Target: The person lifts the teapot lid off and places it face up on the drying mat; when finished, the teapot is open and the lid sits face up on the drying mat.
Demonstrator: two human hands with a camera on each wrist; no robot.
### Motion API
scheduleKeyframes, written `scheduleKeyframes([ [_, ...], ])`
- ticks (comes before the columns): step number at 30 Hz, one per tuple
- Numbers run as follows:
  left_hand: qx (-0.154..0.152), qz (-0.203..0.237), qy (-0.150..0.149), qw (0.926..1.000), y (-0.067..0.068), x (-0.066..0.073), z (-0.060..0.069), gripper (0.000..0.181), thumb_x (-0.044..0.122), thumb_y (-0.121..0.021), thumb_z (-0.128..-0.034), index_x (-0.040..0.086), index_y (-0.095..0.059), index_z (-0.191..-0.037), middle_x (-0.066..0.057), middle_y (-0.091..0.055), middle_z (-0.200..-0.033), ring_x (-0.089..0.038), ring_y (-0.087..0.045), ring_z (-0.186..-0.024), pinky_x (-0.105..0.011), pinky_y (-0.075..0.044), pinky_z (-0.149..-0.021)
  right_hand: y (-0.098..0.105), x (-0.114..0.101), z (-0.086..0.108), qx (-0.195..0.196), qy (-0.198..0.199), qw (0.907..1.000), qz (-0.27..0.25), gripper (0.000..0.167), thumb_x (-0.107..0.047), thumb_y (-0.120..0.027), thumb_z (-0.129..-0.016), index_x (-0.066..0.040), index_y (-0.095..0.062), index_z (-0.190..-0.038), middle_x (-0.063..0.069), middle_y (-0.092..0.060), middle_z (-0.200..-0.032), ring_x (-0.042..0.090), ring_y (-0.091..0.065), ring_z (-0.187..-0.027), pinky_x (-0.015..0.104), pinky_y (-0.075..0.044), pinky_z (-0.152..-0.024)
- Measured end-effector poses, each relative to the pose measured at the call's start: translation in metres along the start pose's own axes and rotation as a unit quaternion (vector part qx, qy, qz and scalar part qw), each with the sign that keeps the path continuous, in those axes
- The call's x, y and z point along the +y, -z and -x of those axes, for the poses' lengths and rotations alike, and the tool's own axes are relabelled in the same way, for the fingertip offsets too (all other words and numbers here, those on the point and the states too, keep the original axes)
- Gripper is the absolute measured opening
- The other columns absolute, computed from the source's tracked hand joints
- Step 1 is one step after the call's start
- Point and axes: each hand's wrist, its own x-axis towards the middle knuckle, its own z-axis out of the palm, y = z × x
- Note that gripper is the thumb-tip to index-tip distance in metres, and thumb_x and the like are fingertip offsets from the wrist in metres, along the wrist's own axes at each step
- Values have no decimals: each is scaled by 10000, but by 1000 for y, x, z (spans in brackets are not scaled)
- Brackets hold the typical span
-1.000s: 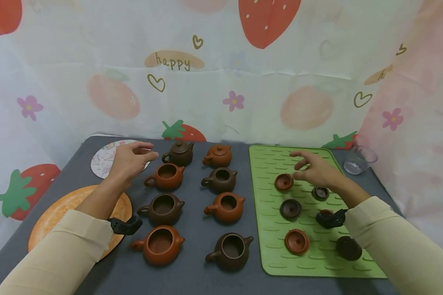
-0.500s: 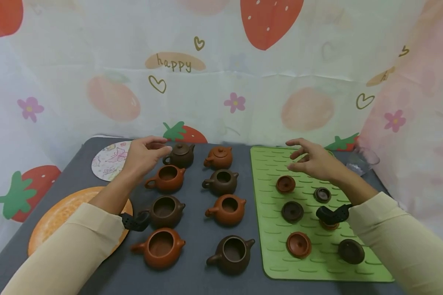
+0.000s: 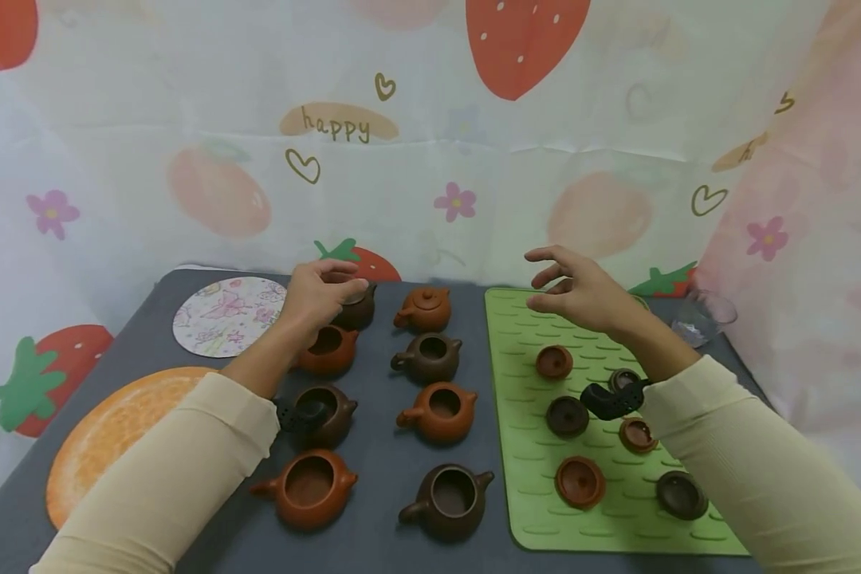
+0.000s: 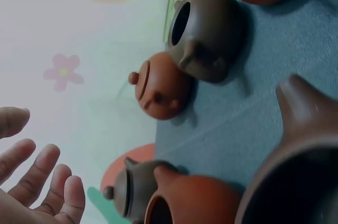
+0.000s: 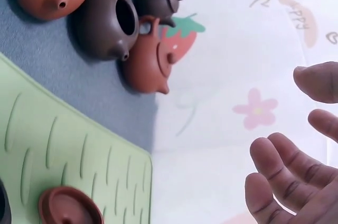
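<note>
My left hand [image 3: 317, 301] hovers with relaxed fingers over the back of the left row of teapots, partly covering a lidded dark brown teapot [image 3: 359, 312]. It holds nothing; in the left wrist view the fingers are apart from every pot. A lidded orange-red teapot [image 3: 425, 311] stands at the back of the right row. In front are lidless pots, among them a dark brown one [image 3: 441, 509] and an orange-red one [image 3: 312, 493]. My right hand [image 3: 579, 292], fingers loosely bent and bare, is raised above the far part of a green mat [image 3: 516, 446] bearing several lids, such as a red-brown lid [image 3: 554, 363].
At left, an orange round mat [image 3: 108, 438] lies partly under my left sleeve, with a patterned white round mat [image 3: 222, 319] behind it. A clear glass [image 3: 699, 319] stands at the back right corner. A strawberry-print curtain [image 3: 473, 143] closes off the far side.
My left hand has moved right, from beside the patterned mat to the lidded dark teapot. My right hand has risen and drifted left, away from the lids. The teapots and lids stay in place.
</note>
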Motion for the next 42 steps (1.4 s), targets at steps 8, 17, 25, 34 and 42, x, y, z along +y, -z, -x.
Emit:
scheduleKeyframes([
  [8, -2, 222, 365, 9991, -24, -6, -11, 326, 169, -697, -913, 51, -645, -1212, -122, -611, -1131, -272, -553, -847, -345, -459, -680, -15, -1, -20, 51, 48, 9997, -216, 563, -155, -669, -930, -123, -427, -1437, 188, -538, -1181, 293, -603, -1009, 439, -480, -823],
  [17, -27, -54, 739, 9972, -41, -17, -18, 327, 194, -710, -905, 75, -649, -1204, -111, -605, -1138, -323, -551, -955, -443, -464, -772, -37, 3, -41, 232, -38, 9990, -370, 500, -187, -674, -927, -152, -492, -1391, 154, -553, -1153, 281, -600, -964, 447, -481, -774],
  [25, -35, -372, 901, 9952, -51, -20, -25, 334, 209, -721, -896, 100, -653, -1205, -91, -640, -1093, -346, -582, -909, -490, -487, -789, -56, 13, -58, 405, -65, 9980, -487, 439, -194, -653, -940, -130, -529, -1355, 152, -565, -1132, 323, -593, -983, 459, -475, -786],
  [34, -10, -606, 1109, 9920, -62, -27, -31, 338, 203, -724, -894, 97, -656, -1207, -131, -587, -1195, -352, -566, -876, -497, -519, -747, -82, 20, -81, 545, -235, 9961, -654, 401, -206, -650, -943, -120, -553, -1322, 150, -572, -1102, 325, -573, -964, 429, -472, -770],
  [42, -109, -911, 1348, 9866, -72, -30, -31, 290, 197, -703, -908, 85, -671, -1174, -111, -614, -1085, -325, -608, -811, -460, -517, -736, -99, 30, -93, 712, -479, 9954, -418, 366, -234, -657, -941, -123, -583, -1282, 139, -570, -1089, 302, -573, -919, 431, -475, -765],
])
